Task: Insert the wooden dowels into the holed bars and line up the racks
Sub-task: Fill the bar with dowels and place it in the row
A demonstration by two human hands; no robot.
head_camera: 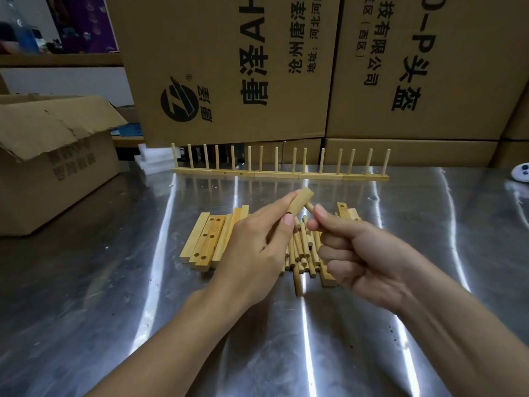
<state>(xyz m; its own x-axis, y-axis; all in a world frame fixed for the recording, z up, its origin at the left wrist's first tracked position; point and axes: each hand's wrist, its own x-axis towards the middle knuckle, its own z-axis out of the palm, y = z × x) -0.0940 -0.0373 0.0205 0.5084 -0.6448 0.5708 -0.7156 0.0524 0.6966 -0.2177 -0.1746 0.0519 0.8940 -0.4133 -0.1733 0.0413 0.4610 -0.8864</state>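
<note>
My left hand [259, 247] grips a short holed wooden bar [300, 202], raised above the table and tilted up to the right. My right hand [360, 253] pinches a wooden dowel [309, 207] whose tip meets the bar's side. Under my hands lies a heap of loose dowels [303, 253]. To its left is a pile of holed bars [211, 239], and more bars [347, 213] lie to the right. A line of finished racks [280, 174] with upright dowels stands along the far side of the table.
The work surface is a shiny metal table [114, 282]. An open cardboard box [51, 156] stands at the left. Large printed cartons [257, 67] form a wall behind the racks. A small white object [521, 172] lies at the right edge.
</note>
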